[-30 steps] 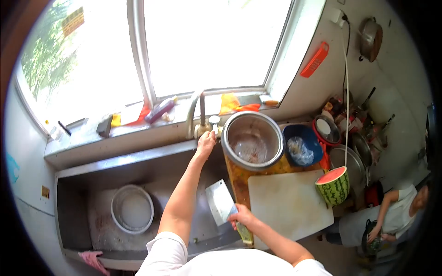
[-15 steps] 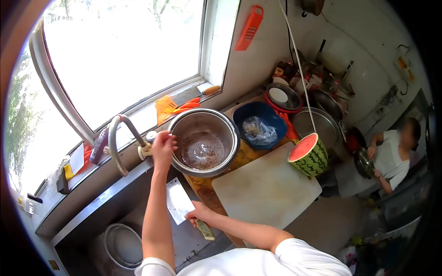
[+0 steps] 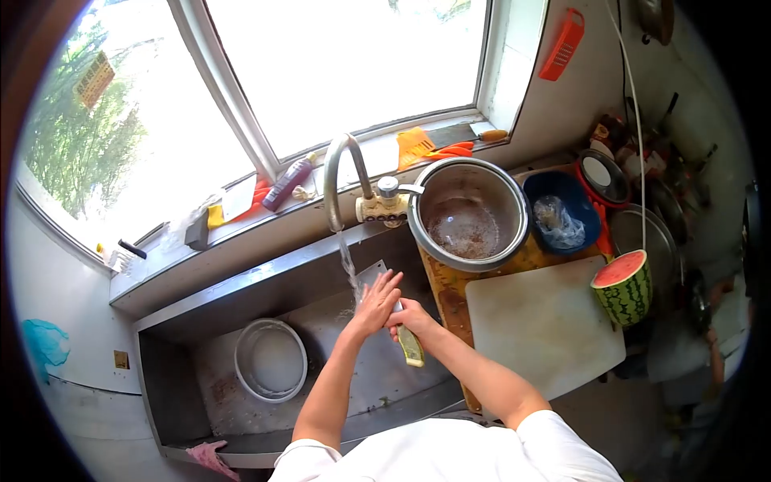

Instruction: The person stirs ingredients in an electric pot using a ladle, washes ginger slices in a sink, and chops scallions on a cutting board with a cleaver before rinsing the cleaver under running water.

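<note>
Over the sink (image 3: 193, 386), my right hand (image 3: 413, 316) grips the green-yellow handle of a cleaver (image 3: 411, 347). My left hand (image 3: 377, 306) lies against the blade, its fingers stretched out and hiding most of it. Only the blade's far corner shows above my fingertips. Water (image 3: 347, 259) runs from the curved faucet (image 3: 333, 189) and splashes by my left hand and the blade.
A round metal basin (image 3: 271, 360) sits in the sink. Right of the faucet stands a steel pot (image 3: 470, 213), near a blue tub (image 3: 562, 213) holding a plastic bag. A cut watermelon (image 3: 622, 289) rests on the white cutting board (image 3: 546, 321). Another person stands far right.
My left hand has come down from the faucet handle to the cleaver blade. Water now flows. The cleaver has moved under the spout, and the view has swung left.
</note>
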Tool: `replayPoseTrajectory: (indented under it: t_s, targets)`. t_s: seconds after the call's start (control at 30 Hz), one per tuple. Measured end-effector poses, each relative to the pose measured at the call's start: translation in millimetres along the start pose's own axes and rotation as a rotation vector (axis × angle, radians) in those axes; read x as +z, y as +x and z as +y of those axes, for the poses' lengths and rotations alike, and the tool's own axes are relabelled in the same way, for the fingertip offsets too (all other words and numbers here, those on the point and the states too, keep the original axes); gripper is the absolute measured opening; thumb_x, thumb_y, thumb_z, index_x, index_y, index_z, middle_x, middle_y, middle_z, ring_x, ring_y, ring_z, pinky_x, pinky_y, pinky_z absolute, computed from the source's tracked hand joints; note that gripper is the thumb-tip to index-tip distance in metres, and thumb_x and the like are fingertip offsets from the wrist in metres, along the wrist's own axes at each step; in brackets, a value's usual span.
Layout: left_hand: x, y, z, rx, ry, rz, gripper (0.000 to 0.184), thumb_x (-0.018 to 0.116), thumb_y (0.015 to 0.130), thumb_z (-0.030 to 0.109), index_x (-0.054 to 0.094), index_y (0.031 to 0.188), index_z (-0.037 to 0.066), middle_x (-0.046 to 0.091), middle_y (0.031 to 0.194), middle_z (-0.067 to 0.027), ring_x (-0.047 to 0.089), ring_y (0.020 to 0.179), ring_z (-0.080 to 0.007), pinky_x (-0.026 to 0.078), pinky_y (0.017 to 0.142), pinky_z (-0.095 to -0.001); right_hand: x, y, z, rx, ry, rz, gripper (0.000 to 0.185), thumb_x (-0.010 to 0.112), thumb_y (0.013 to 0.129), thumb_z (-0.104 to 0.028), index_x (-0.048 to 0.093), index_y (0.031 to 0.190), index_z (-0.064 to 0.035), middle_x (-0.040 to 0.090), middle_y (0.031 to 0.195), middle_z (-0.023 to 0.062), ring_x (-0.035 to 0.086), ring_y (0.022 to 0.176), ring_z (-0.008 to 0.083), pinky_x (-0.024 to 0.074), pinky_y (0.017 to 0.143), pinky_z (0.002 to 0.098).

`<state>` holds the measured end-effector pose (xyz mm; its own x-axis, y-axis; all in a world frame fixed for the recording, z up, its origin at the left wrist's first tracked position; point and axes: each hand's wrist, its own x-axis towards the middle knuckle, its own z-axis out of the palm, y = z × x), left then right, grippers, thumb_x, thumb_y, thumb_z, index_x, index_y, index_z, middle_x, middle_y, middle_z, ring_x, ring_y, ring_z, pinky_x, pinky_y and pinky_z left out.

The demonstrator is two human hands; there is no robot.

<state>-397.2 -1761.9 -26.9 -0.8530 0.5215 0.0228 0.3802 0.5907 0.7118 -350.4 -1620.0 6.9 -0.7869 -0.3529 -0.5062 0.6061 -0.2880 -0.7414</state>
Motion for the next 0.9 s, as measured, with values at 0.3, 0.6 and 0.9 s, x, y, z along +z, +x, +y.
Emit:
replayPoseTrajectory:
  t_s: [0.3,0.6,0.9]
  targets:
    - [-33.3,-20.9,-114.2,-0.447,0.461,0.594,0.038,0.05,0.091,0.034,0.052,0.121,0.011,0.054,0.119,-0.0143,0.05,0.111,-0.0321,0.042,0.085,-0.0534,29.2,-23.6,-11.5,0.075,-0.074,-0.116,0.026,0.059,0.074,0.003,0.052,0.098,0.0002,0.055,0.068,0.0062,0.056,0.05,0.0123,0.0484,0.042,0.0263]
    - [-4.8,-63.9,-16.6,-0.554,-1.601,0.544,0.04,0.05,0.094,0.038,0.052,0.111,0.002,0.06,0.099,-0.0095,0.058,0.095,-0.0226,0.052,0.078,-0.0448,35.4,31.0,42.6,-0.863,-1.433,0.127,0.053,0.061,0.067,-0.002,0.055,0.119,-0.0043,0.053,0.102,0.0212,0.062,0.059,0.0333,0.0525,0.055,0.0411]
    - [30.6,-36.9,-33.2,-0.323,-1.854,0.677,0.047,0.043,0.094,0.049,0.051,0.118,0.009,0.059,0.108,-0.0062,0.055,0.098,-0.0213,0.044,0.088,-0.0386,39.6,-3.9,50.1,-0.6,-1.286,0.108,0.052,0.058,0.073,-0.005,0.047,0.124,-0.0017,0.054,0.107,0.0252,0.06,0.081,0.0433,0.0508,0.074,0.0465]
